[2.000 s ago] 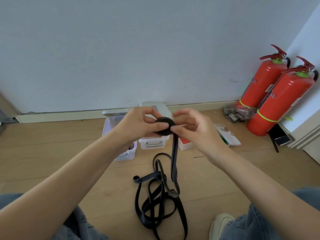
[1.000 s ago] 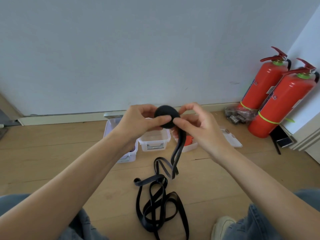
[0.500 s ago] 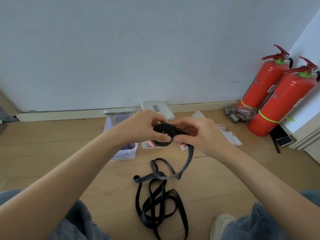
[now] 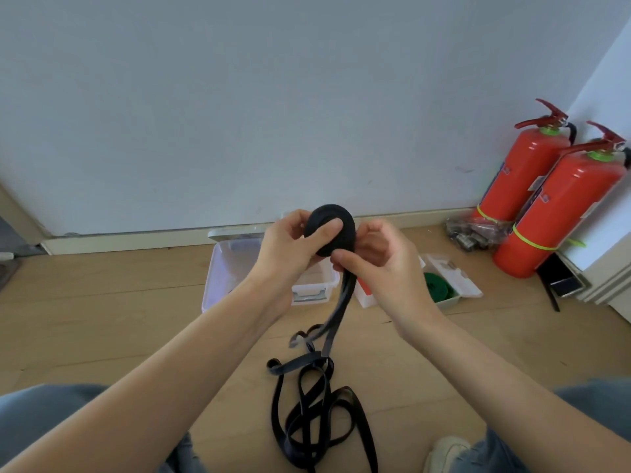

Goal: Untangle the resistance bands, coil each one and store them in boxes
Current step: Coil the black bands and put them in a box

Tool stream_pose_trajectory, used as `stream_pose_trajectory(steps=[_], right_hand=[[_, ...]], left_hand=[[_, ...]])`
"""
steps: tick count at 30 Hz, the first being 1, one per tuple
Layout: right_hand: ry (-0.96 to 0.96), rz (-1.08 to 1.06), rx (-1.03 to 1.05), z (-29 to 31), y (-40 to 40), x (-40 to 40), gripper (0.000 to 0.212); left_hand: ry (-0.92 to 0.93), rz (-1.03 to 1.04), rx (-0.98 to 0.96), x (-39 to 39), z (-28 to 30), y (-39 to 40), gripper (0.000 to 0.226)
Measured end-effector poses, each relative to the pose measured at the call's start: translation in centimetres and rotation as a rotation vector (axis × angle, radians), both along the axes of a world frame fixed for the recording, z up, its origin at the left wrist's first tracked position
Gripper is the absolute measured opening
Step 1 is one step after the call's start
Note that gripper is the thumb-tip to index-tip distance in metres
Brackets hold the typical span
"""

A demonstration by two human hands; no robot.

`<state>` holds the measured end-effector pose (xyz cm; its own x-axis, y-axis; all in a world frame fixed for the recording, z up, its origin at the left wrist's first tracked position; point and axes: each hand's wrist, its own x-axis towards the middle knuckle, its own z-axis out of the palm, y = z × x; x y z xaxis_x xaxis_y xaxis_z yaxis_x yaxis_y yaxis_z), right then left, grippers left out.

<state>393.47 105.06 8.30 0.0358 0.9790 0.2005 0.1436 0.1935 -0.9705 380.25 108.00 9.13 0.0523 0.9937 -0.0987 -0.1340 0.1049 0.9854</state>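
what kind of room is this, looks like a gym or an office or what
Hard to say: probably a bare corner of an office or utility room, not a gym. A plain white wall, wood floor, and two fire extinguishers standing in the corner.

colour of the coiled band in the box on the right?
Green band, in the head view.

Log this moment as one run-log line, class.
step: coiling black band | left hand: holds coil | right hand: pinches strap | rest: loose on floor

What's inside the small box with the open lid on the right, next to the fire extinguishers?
A coiled green band lies in the small box. The right hand covers the box's left part, so anything there is hidden.
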Motion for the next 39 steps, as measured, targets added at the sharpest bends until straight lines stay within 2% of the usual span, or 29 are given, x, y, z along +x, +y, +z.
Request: stream_pose_trajectory(steps=[2, 5, 8, 10, 11, 13, 15, 19, 22, 25, 28, 30, 32, 35, 37, 39], right_hand=[[-0.018, -0.024, -0.034, 0.0, 0.1, 0.2, 0.028], [-0.115, -0.007, 0.035, 0.7, 0.4, 1.2, 0.019], [-0.331, 0.116, 0.143, 1.2, 0.5, 1.5, 0.026], [-0.406, 0.155, 0.154, 1.1, 0.6, 1.5, 0.027], [-0.371, 0.152, 0.131, 1.1, 0.7, 1.7, 0.027], [-0.150, 0.148, 0.043, 1.3, 0.9, 2.4, 0.025], [-0.020, 0.143, -0.011, 1.8, 1.1, 2.8, 0.020], [0.073, 0.192, -0.074, 1.8, 0.9, 2.5, 0.012], [0.080, 0.186, -0.052, 1.6, 0.6, 1.5, 0.023], [0.039, 0.094, 0.003, 1.1, 0.8, 0.9, 0.031], [-0.097, 0.053, 0.071, 1.2, 1.2, 1.6, 0.029], [-0.332, 0.115, 0.138, 1.7, 1.3, 2.0, 0.036], [-0.445, 0.221, 0.144, 1.9, 1.3, 1.9, 0.036], [-0.280, 0.273, 0.059, 1.9, 1.3, 2.2, 0.033], [-0.115, 0.270, -0.052, 2.2, 1.5, 3.2, 0.034], [-0.051, 0.280, -0.107, 2.5, 1.7, 3.9, 0.031]], left_hand=[[0.080, -0.020, 0.008, -0.1, -0.2, 0.2, 0.011], [0.335, -0.136, 0.070, -1.3, 0.0, 0.8, 0.019], [0.386, -0.396, 0.045, -1.4, 0.0, 0.4, 0.024], [0.397, -0.392, 0.050, -1.4, 0.0, 0.3, 0.024], [0.381, -0.341, 0.059, -1.6, 0.2, 0.4, 0.021], [0.293, -0.224, 0.059, -2.1, 0.7, 0.9, 0.016], [0.203, -0.141, 0.065, -2.5, 1.0, 1.2, 0.015], [0.155, -0.040, 0.112, -1.9, 1.0, 1.1, 0.013], [0.073, 0.056, 0.119, -1.4, 0.8, 0.9, 0.014], [0.060, 0.062, 0.104, -0.5, 0.1, 0.5, 0.014], [0.253, -0.070, 0.097, -1.0, 0.2, 0.7, 0.016], [0.432, -0.224, 0.140, -1.9, 0.8, 0.9, 0.015], [0.473, -0.362, 0.164, -2.1, 1.1, 0.8, 0.017], [0.483, -0.320, 0.186, -1.8, 1.3, 0.7, 0.019], [0.411, -0.248, 0.215, -2.1, 1.8, 0.9, 0.014], [0.306, -0.171, 0.225, -2.6, 2.4, 1.3, 0.009]])
